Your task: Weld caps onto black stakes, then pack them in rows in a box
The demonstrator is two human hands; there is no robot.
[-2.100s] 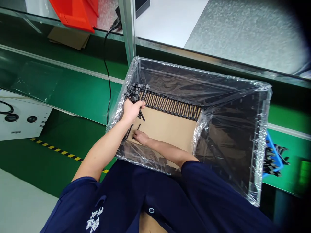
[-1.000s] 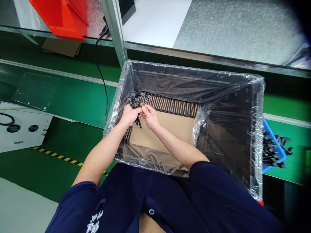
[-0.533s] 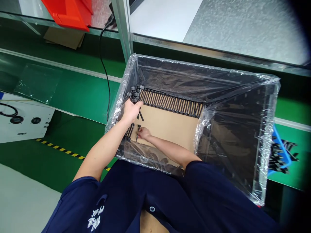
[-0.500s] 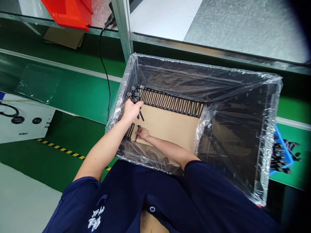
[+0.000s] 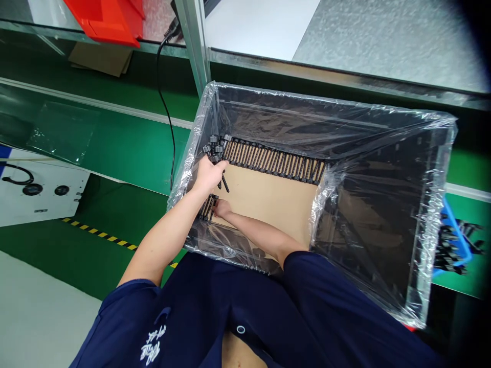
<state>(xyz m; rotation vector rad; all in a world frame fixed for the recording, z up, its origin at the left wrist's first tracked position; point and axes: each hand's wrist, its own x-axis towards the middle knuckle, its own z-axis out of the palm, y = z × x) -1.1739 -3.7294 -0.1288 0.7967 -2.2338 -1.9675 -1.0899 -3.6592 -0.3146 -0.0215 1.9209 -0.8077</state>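
My left hand (image 5: 209, 174) is closed round a bunch of black rods (image 5: 215, 145) with thick heads and ribbed shafts. The heads stick up past my fingers and a few shaft tips poke out below. In the near left corner of the plastic-lined bin (image 5: 433, 214), my right hand (image 5: 221, 209) pinches a single black rod at the right end of a short row of rods (image 5: 207, 207); my fingers partly hide it. A long row of the same rods (image 5: 274, 161) lies side by side along the far edge of the cardboard sheet (image 5: 268, 199).
Clear film covers the bin's walls, and a film-covered ridge (image 5: 321, 204) borders the cardboard on the right. A blue basket (image 5: 456, 230) with black parts stands to the right. Behind are a metal frame post (image 5: 194, 46), a hanging black cable (image 5: 165, 102) and a red bin (image 5: 105, 23).
My right hand has moved slightly left with its rod, bringing it up against the short row. My left hand still holds its bunch in nearly the same place.
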